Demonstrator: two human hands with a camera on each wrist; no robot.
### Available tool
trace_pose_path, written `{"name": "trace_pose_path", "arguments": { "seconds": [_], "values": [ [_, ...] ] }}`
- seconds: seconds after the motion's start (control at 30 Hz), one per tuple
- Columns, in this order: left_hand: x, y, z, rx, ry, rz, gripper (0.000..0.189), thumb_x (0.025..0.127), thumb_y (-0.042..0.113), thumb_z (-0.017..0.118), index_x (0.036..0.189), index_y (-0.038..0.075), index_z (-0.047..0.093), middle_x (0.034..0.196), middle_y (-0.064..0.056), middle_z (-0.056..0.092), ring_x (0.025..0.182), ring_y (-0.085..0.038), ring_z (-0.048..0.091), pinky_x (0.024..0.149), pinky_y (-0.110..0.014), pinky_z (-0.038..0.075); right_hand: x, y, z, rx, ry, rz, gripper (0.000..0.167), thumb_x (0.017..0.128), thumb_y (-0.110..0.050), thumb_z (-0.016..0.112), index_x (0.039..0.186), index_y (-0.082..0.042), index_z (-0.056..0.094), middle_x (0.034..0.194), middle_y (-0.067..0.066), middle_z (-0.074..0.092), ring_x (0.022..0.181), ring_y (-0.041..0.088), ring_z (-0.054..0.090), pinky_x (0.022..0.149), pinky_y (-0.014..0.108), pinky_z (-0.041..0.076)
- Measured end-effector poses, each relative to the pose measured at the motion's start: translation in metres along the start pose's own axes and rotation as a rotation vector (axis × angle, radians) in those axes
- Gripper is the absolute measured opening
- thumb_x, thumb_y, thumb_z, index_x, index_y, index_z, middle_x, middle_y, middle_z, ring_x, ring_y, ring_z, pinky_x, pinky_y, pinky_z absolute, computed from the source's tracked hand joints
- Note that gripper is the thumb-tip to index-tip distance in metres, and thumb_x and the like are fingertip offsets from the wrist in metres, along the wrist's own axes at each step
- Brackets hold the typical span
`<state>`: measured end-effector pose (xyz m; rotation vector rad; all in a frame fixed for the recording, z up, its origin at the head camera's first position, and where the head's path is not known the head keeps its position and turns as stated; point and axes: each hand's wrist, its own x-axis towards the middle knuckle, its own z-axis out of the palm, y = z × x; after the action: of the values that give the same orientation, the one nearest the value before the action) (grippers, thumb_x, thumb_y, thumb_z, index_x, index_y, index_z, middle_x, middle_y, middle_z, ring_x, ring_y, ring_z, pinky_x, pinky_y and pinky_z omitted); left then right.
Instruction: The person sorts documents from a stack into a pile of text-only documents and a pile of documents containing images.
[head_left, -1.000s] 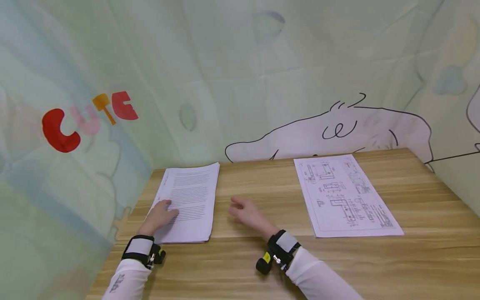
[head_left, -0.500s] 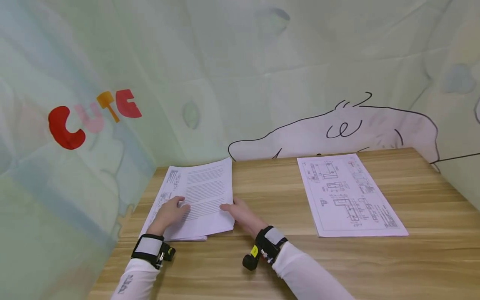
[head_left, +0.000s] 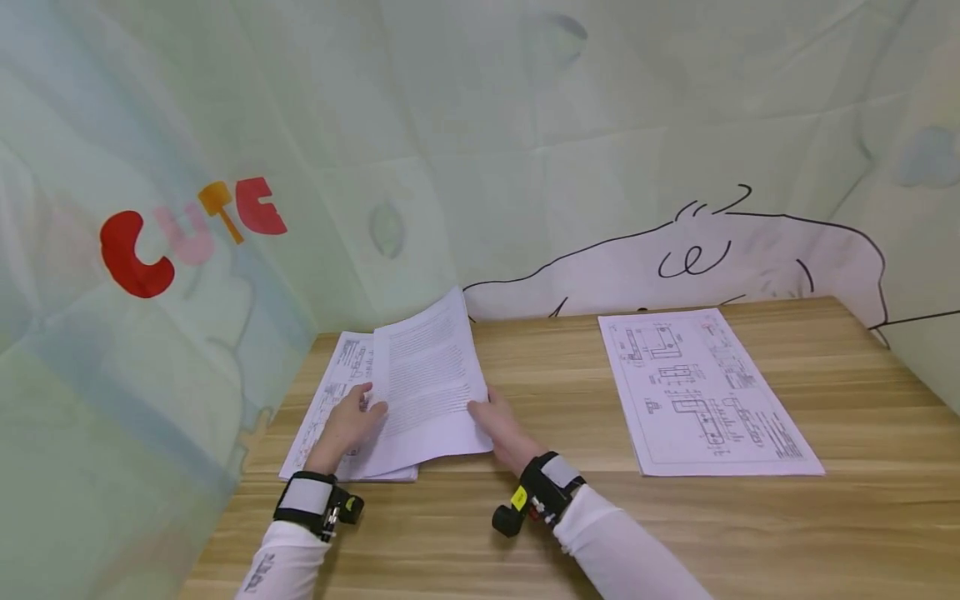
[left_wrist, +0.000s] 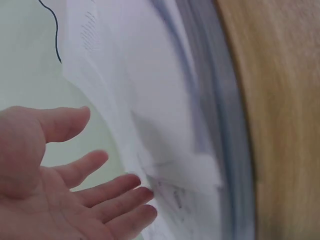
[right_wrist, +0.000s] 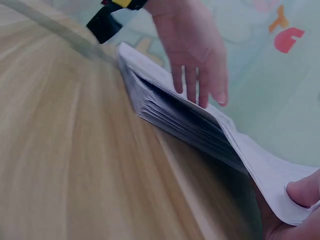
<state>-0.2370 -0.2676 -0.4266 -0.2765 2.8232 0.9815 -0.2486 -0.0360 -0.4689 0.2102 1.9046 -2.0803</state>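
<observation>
A printed sheet of paper (head_left: 427, 375), seemingly with others under it, slants up off a thick paper stack (head_left: 307, 446) on the left of the table. My right hand (head_left: 504, 427) pinches its right edge, the thumb (right_wrist: 304, 192) on top and the fingers underneath. The sheet bends and its far corner stands up. My left hand (head_left: 351, 423) is over the stack's left part with fingers extended, overlapping the sheet's left edge in the head view. In the left wrist view its thumb and fingers are spread. The stack's uncovered strip shows a line drawing.
Technical drawing sheets (head_left: 697, 400) lie flat on the right side of the wooden table (head_left: 555, 358). A printed cloth backdrop (head_left: 420, 125) rises behind the table and along its left. Each wrist wears a strapped black camera (head_left: 510, 518).
My right hand reached left, took the printed paper's right edge and drew it rightward and up. The drawing beneath came into view. My left hand shifted slightly right.
</observation>
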Motion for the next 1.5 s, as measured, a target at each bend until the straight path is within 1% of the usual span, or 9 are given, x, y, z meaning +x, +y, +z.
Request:
{"name": "trace_pose_path", "arguments": {
  "seconds": [0.1,0.23,0.37,0.47,0.57,0.8,0.9,1.23,1.5],
  "values": [
    [0.002,0.001,0.003,-0.087,0.019,-0.011,0.069,0.101,0.032,0.046,0.156,0.000,0.020,0.152,-0.034,0.036,0.142,-0.047,0.037,0.114,-0.056,0.037,-0.002,-0.007,-0.015,0.018,-0.016,-0.008,0.059,0.099,-0.010,0.047,0.154,-0.002,0.028,0.152,0.021,0.043,0.137,0.033,0.042,0.119,0.052,0.029],
    [0.006,0.007,0.008,-0.265,0.039,-0.034,0.069,0.103,0.038,0.044,0.158,0.005,0.018,0.147,-0.029,0.046,0.132,-0.040,0.051,0.105,-0.048,0.047,-0.004,-0.019,-0.038,0.019,-0.039,-0.046,0.055,0.100,-0.012,0.047,0.152,-0.004,0.032,0.143,0.020,0.052,0.124,0.029,0.051,0.104,0.043,0.042],
    [0.009,0.017,0.018,-0.592,-0.034,-0.091,0.065,0.104,0.045,0.043,0.157,0.011,0.026,0.142,-0.016,0.052,0.120,-0.025,0.056,0.092,-0.032,0.048,-0.007,-0.027,-0.057,0.004,-0.048,-0.092,0.049,0.100,-0.012,0.048,0.148,-0.002,0.039,0.126,0.017,0.060,0.103,0.021,0.059,0.082,0.029,0.047],
    [0.010,0.027,0.031,-0.873,-0.115,-0.100,0.055,0.105,0.042,0.043,0.153,0.016,0.034,0.141,-0.007,0.051,0.120,-0.016,0.053,0.092,-0.027,0.044,-0.010,-0.031,-0.068,-0.019,-0.065,-0.112,0.048,0.100,-0.012,0.048,0.146,-0.001,0.041,0.120,0.016,0.062,0.094,0.017,0.060,0.076,0.026,0.049],
    [0.007,0.038,0.045,-0.989,-0.143,-0.060,0.044,0.105,0.032,0.045,0.147,0.021,0.042,0.139,-0.003,0.055,0.122,-0.014,0.056,0.094,-0.028,0.046,-0.014,-0.033,-0.078,-0.051,-0.061,-0.123,0.050,0.100,-0.013,0.048,0.148,-0.002,0.040,0.123,0.017,0.061,0.096,0.017,0.060,0.078,0.026,0.049],
    [0.004,0.061,0.070,-0.823,-0.011,0.057,0.042,0.102,0.020,0.051,0.144,0.022,0.047,0.131,-0.005,0.065,0.116,-0.016,0.064,0.094,-0.029,0.049,-0.023,-0.040,-0.103,-0.141,-0.007,-0.106,0.055,0.102,-0.021,0.047,0.154,-0.010,0.033,0.143,0.016,0.052,0.124,0.028,0.052,0.101,0.040,0.042],
    [0.002,0.069,0.077,-0.807,0.008,0.101,0.043,0.102,0.017,0.051,0.145,0.020,0.046,0.133,-0.006,0.064,0.121,-0.019,0.062,0.099,-0.031,0.047,-0.028,-0.043,-0.114,-0.152,-0.003,-0.098,0.059,0.104,-0.028,0.046,0.157,-0.014,0.025,0.150,0.014,0.046,0.134,0.030,0.046,0.110,0.046,0.036],
    [-0.001,0.088,0.099,-0.815,-0.061,0.162,0.039,0.103,0.015,0.049,0.142,0.014,0.048,0.126,-0.011,0.067,0.107,-0.014,0.066,0.087,-0.026,0.049,-0.034,-0.046,-0.145,-0.172,0.098,-0.009,0.067,0.106,-0.046,0.027,0.160,-0.011,0.008,0.166,0.014,0.021,0.155,0.032,0.018,0.126,0.050,0.015],
    [0.003,0.100,0.113,-0.781,-0.095,0.109,0.041,0.104,0.019,0.047,0.144,0.011,0.047,0.134,-0.011,0.062,0.127,-0.023,0.056,0.114,-0.045,0.039,-0.033,-0.046,-0.155,-0.217,0.186,0.015,0.064,0.108,-0.040,0.023,0.160,-0.009,0.002,0.168,0.016,0.011,0.157,0.032,0.007,0.127,0.050,0.009]
  ]
}}
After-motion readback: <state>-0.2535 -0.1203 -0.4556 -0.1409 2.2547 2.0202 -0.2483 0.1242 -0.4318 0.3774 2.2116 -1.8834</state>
